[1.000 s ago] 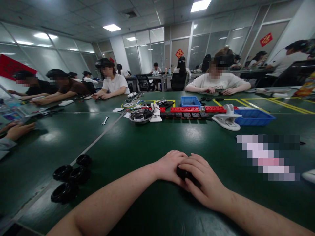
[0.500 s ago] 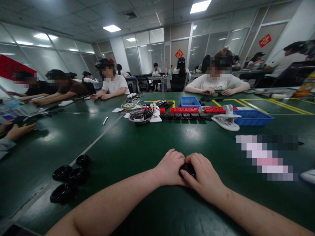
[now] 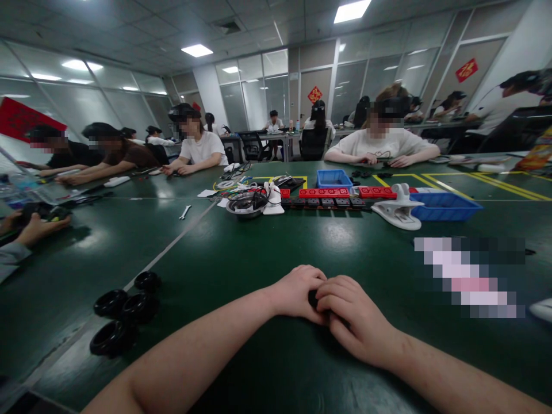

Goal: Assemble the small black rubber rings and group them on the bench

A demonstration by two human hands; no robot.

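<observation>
My left hand (image 3: 297,291) and my right hand (image 3: 359,317) meet above the table, both closed around a glossy black round piece (image 3: 313,297). Only a small dark part of it shows, between the left thumb and the right fingers; the rest is covered. My right fingers curl over its top and overlap the left hand. Off to the left lie several glossy black ring-shaped pieces (image 3: 103,339), in a loose group beside my left forearm.
A small wrench (image 3: 185,213) lies at mid-left. Beyond my hands stand red power strips (image 3: 325,192), a metal bowl of cables (image 3: 245,213), a white clip stand (image 3: 397,213) and a blue tray (image 3: 448,210). At the left edge are a co-worker's hands (image 3: 38,230).
My right fingers have shifted over the black piece and now hide most of it. The right thumb has moved down from its top. The group of black rings stays put.
</observation>
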